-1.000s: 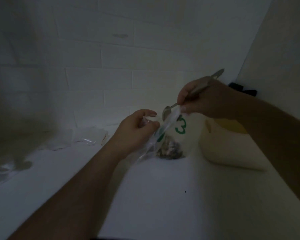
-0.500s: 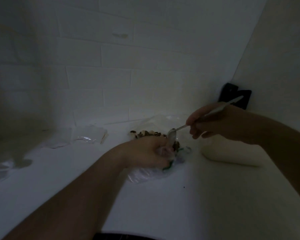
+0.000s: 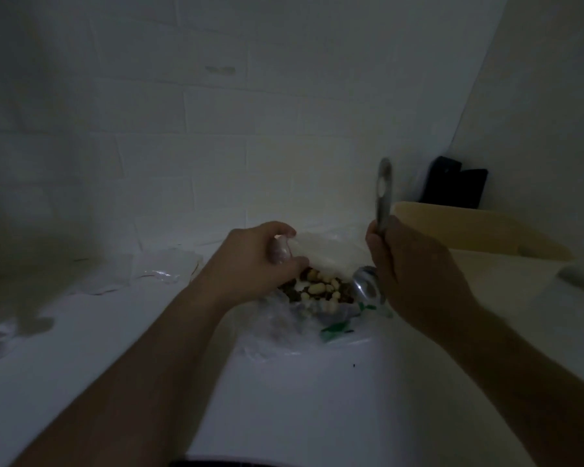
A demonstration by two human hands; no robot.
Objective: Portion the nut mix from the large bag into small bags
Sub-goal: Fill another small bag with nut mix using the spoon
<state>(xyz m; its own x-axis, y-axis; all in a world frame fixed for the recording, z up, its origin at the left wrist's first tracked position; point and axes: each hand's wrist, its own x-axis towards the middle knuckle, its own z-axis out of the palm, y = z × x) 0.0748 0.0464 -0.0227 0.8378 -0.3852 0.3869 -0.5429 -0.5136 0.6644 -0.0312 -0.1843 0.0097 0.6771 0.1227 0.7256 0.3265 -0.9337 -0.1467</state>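
A: Counting first: how many of each thing?

B: Two hands and one spoon (image 3: 381, 210). One large bag (image 3: 321, 254) of nut mix (image 3: 321, 289) lies on the white surface (image 3: 284, 399) between the hands. One small bag with green marking (image 3: 338, 326) lies crumpled just in front of it. Some empty clear bags (image 3: 162, 267) lie to the left near the wall; I cannot count them in this dim light. One cream bowl (image 3: 486, 264) stands on the right, and one black object (image 3: 452, 183) sits in the corner behind it.

A: What are the hands doing?

B: The left hand (image 3: 253, 261) pinches the rim of the large bag with curled fingers, lifting its mouth open. The right hand (image 3: 415, 274) is curled round the spoon's handle.

A: Which way does the spoon run?

B: Its long axis is close to upright. The handle end, with a hole in it, points up above the fist. The spoon's head (image 3: 364, 284) points down, at the right edge of the nuts in the bag's mouth.

A: And the bag's opening?

B: It faces up and toward the person, with the nuts showing inside.
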